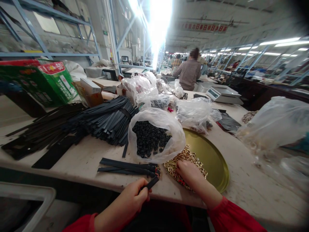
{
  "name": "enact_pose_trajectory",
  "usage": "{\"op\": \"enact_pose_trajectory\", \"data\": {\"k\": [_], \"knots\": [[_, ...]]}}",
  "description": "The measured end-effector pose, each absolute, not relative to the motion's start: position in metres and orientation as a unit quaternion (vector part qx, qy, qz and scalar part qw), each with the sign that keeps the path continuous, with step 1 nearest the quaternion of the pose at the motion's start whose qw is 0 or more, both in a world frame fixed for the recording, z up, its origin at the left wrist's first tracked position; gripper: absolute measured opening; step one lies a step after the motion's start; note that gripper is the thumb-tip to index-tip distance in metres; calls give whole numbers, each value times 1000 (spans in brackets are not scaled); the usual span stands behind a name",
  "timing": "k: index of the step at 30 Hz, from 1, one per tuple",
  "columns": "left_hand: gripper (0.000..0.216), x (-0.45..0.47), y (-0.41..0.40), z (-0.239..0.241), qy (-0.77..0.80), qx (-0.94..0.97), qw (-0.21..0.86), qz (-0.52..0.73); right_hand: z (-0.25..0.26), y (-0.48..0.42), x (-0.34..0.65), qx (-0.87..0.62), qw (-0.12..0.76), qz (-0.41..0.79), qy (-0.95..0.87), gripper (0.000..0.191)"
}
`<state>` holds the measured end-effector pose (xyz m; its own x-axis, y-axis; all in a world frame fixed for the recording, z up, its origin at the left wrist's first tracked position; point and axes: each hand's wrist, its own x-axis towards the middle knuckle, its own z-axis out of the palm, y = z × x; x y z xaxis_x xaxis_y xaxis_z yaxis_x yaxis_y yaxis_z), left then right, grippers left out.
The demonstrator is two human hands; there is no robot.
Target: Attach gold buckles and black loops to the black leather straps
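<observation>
My left hand (138, 195) is closed on a short dark strap (152, 183), whose end sticks out past the thumb near the table's front edge. Just behind it lie several similar dark straps (125, 167) with small metal pieces at their right ends. My right hand (189, 172) reaches down into a pile of small gold-coloured metal buckles (199, 166) on a round gold tray (214, 158). Its fingers are bent together, and the fingertips are hidden, so whatever they pinch does not show. An opened clear plastic bag (177, 130) of small black pieces (149, 137) stands against the tray.
A thick bundle of dark straps (108, 119) lies at the left, before a green carton (48, 83). Further back are filled plastic bags (142, 85), a white scale (223, 94) and a person (189, 72) facing away. Another large plastic bag (277, 122) stands at the right.
</observation>
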<state>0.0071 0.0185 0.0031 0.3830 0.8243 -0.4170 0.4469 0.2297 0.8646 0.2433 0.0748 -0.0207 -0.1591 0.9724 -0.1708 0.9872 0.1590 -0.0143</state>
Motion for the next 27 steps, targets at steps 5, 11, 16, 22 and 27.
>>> {"op": "enact_pose_trajectory", "data": {"k": [5, 11, 16, 22, 27], "knots": [[17, 6, 15, 10, 523, 622, 560, 163, -19, 86, 251, 657, 51, -83, 747, 17], [17, 2, 10, 7, 525, 611, 568, 166, -11, 86, 264, 681, -54, -123, 720, 10], [23, 15, 16, 21, 515, 644, 536, 183, -5, 69, 248, 654, -177, -218, 703, 15], [21, 28, 30, 31, 533, 689, 447, 201, -2, 42, 199, 511, -392, -529, 553, 25], [21, 22, 30, 20, 517, 678, 487, 187, -7, 37, 180, 476, -469, -605, 433, 35]]}}
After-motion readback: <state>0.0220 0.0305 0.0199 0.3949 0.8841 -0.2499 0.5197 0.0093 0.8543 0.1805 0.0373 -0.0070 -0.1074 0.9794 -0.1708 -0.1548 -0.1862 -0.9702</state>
